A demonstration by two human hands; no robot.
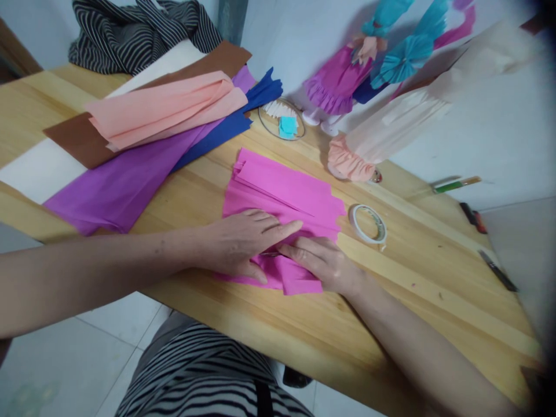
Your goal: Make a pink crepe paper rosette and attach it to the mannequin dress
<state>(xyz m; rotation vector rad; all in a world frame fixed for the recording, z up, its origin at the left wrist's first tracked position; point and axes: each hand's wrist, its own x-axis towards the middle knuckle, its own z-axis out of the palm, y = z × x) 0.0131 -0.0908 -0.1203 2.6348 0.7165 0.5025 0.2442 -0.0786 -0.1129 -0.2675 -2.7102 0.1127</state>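
Bright pink crepe paper (278,182) lies folded on the wooden table in front of me, its edges uneven. My left hand (238,240) rests flat across it with fingers stretched toward the right. Close beside that hand, my right hand (319,262) is closed over the paper's near part, fingers pressed together. A thin, shiny sliver (271,253) shows between the two hands at the right fingertips; most of it is hidden, and its kind cannot be made out. Under the right hand, a flap of the pink paper is folded near the table's front edge.
Stacked paper sheets (165,110) lie at the left. A tape roll (368,224) is right of the pink paper. Behind stand paper-dressed figures (334,81) and a round dish (282,119) with paper pieces. A green pen-like stick (456,185) and a dark cutter (497,270) lie far right.
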